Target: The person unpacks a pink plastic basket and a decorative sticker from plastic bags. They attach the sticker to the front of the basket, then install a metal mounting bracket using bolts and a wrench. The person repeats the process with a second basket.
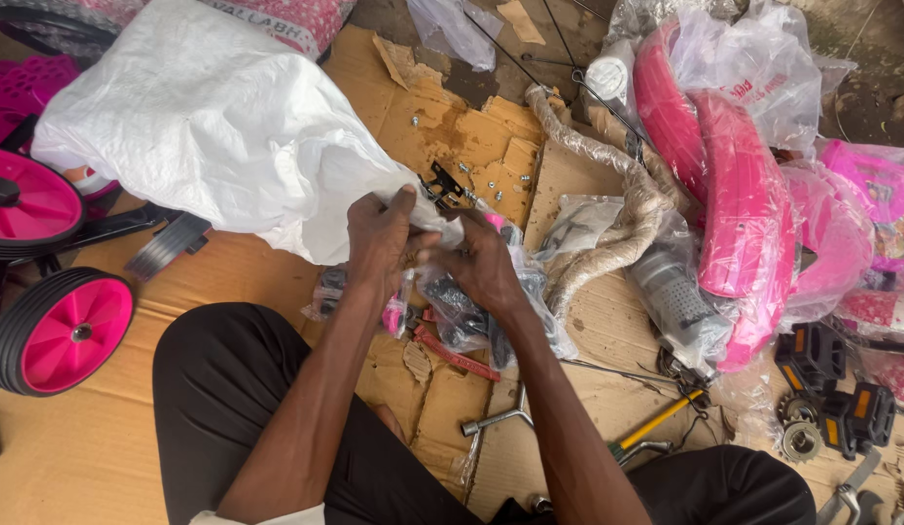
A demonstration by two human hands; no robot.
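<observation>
Cardboard [228, 282] covers the floor, torn at its centre. A large white sack [209, 117] lies across its upper left, narrowing to a corner at centre frame. Pink mudguards [744, 204] in clear plastic lie at right; two pink-hubbed wheels [68, 331] stand at left. Wrapped handlebars [607, 194] curve beside the mudguards. Black pedals [831, 379] sit lower right, near a yellow-handled tool [656, 420]. The left hand [379, 238] pinches the sack's corner, thumb up. The right hand [481, 262] is closed on the same corner, touching the left, above clear bags [461, 311] of small parts. Loose bolts [491, 185] lie just beyond.
</observation>
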